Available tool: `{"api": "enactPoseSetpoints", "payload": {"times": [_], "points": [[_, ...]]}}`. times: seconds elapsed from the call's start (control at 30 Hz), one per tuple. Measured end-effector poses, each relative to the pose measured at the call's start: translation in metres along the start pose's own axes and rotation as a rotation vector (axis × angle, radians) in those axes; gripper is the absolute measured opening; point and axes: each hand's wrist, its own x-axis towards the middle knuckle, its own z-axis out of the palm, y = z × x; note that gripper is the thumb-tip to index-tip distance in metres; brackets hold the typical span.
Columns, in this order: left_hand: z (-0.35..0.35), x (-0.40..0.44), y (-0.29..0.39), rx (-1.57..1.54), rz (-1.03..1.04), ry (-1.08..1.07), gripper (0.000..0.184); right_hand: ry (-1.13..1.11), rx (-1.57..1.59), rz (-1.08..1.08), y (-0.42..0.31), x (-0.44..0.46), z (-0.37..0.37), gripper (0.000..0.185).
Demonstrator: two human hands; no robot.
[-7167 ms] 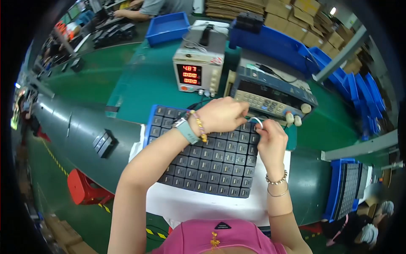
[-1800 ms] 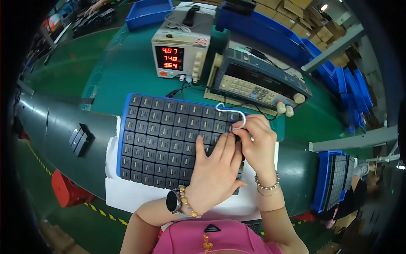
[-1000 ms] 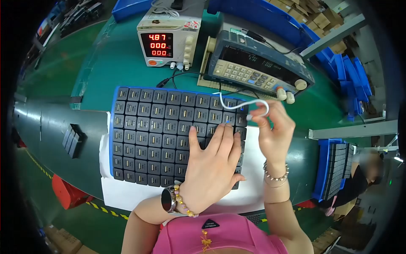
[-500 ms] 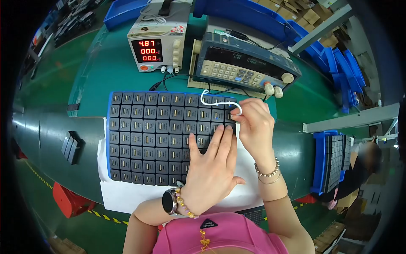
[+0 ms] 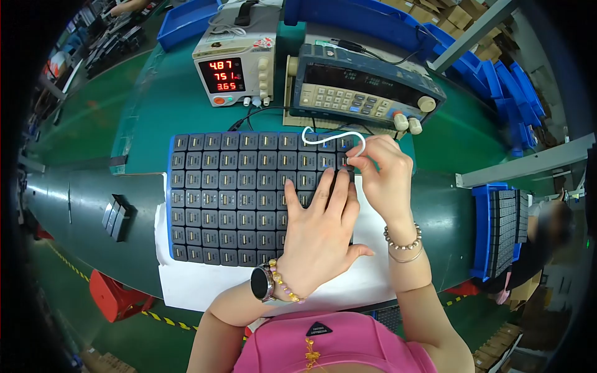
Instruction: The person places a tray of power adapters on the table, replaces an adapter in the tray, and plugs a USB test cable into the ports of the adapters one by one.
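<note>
At centre, the left hand (image 5: pixel 320 239) spreads its fingers over the black modules (image 5: pixel 245 199); right of centre, the right hand (image 5: pixel 387 171) pinches the white cable's (image 5: pixel 333 135) end at their upper-right corner.

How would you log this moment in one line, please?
left hand: spread on black modules | right hand: pinching white cable near its end, at upper-right modules | power supply display: lit red

One held white cable (image 5: pixel 352 132), seven rows of black modules (image 5: pixel 247 180), two bench instruments (image 5: pixel 255 56).
</note>
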Motion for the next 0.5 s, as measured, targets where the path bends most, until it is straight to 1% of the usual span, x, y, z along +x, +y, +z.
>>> {"api": "enactPoseSetpoints", "payload": {"times": [0.1,0.13,0.27,0.37,0.4,0.5], "points": [[-0.0007,0.0012,0.0006,-0.001,-0.004,0.008,0.086,0.041,-0.004,-0.024,-0.0023,-0.0005,0.0024,0.008],[-0.0012,0.0012,0.0005,-0.009,0.005,0.031,0.084,0.044,-0.032,-0.086,-0.0049,-0.0002,0.0014,0.009],[-0.0002,0.0001,-0.0014,-0.034,0.011,0.045,0.082,0.066,-0.001,-0.098,-0.0001,-0.0032,0.0031,0.012],[0.0011,0.0004,-0.0011,-0.029,0.003,0.067,0.082,0.034,0.249,0.214,0.0028,-0.0013,0.0038,0.010],[0.0003,0.0001,-0.0010,-0.026,0.004,0.068,0.083,0.053,0.115,0.098,-0.0029,-0.0006,0.0045,0.011],[-0.0025,0.0000,-0.0017,-0.029,0.019,0.055,0.083,0.121,0.118,-0.047,-0.0056,-0.0043,0.0029,0.011]]}}
